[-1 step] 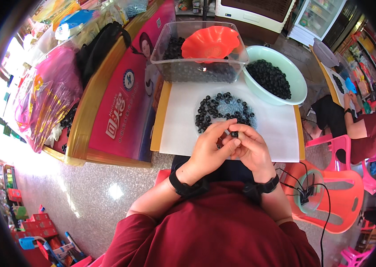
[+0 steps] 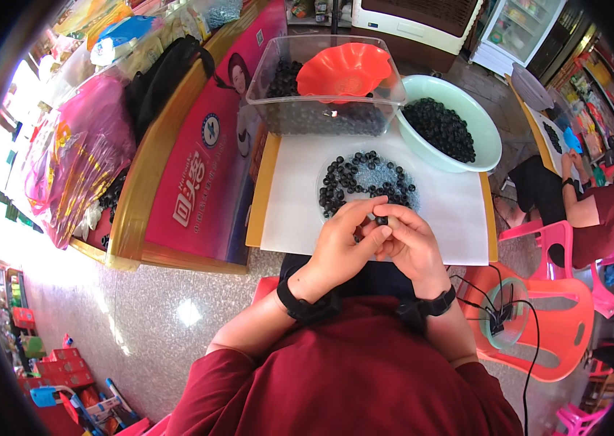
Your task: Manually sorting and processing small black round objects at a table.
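Note:
My left hand and my right hand meet over the near edge of the white-topped table, fingertips together. Pinched between them is a round black bead. Something dark also shows within the curl of my left fingers, mostly hidden. Just beyond my hands lies a shallow clear plate. Loose black beads ring it, with small pale clear beads in the middle and to the right. My fingers cover part of its near side.
Behind the plate stands a clear plastic bin of black beads with a red scalloped bowl in it. A mint-green basin of black beads is right of it. A pink-sided counter borders the left. An orange chair holds cables; another person sits far right.

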`<state>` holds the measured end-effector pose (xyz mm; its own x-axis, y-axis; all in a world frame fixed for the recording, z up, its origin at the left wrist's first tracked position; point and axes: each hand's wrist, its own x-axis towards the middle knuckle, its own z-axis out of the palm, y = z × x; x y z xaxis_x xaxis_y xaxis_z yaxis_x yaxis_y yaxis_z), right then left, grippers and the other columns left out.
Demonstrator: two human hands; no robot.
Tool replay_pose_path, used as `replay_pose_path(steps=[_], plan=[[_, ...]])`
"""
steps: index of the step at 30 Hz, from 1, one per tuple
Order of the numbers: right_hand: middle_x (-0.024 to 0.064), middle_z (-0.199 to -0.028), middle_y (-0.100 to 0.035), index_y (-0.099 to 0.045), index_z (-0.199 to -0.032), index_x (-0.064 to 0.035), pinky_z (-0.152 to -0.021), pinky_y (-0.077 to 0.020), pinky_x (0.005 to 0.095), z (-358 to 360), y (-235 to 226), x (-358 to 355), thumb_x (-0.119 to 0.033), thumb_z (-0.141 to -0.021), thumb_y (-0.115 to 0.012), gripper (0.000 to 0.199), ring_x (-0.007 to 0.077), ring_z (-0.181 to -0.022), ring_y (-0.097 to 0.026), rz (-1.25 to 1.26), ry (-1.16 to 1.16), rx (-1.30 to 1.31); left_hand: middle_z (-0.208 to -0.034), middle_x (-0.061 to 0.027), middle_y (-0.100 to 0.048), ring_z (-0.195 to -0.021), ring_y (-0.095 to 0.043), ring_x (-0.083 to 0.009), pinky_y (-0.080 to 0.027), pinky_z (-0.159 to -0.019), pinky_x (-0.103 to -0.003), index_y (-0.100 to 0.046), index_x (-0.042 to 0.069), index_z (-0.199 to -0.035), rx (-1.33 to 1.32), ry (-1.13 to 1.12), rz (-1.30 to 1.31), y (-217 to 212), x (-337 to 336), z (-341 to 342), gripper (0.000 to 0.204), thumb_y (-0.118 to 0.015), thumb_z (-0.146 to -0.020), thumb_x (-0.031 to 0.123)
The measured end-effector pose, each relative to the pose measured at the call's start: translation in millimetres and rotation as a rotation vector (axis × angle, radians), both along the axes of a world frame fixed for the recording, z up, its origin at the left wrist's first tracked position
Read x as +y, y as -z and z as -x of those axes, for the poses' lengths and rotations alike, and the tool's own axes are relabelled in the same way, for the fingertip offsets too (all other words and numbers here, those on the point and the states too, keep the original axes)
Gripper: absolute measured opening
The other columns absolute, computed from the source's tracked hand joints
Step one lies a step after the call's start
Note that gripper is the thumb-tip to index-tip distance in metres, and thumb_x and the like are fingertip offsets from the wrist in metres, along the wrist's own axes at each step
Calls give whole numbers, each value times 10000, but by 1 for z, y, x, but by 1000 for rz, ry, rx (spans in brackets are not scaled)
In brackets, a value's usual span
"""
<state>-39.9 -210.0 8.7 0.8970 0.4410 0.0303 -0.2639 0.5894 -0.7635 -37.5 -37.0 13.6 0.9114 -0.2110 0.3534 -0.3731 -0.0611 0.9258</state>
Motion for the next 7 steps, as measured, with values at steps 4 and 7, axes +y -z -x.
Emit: replay_pose_path(steps=[4, 7], plan=[[132, -1054, -655, -580, -1269, -16, -685, -593, 304, 3, 5, -1, -166, -1023, -519, 295, 197, -825, -684, 128, 89, -49, -998, -104, -651, -753, -639, -142, -532, -667, -271, -624, 17, -1250, 30, -6, 47, -1, -2, 0, 385, -711, -880, 79], [123, -1057, -654, -581, -1293, -51, -707, -593, 316, 2, 10, -2, -132, -992, -577, 312, 203, -868, -678, 241, 168, -123, -1079, -105, -668, -767, -660, -147, -546, -684, -276, -633, 23, -1243, 28, 7, 83, 5, -1, -2, 370, -713, -888, 91]])
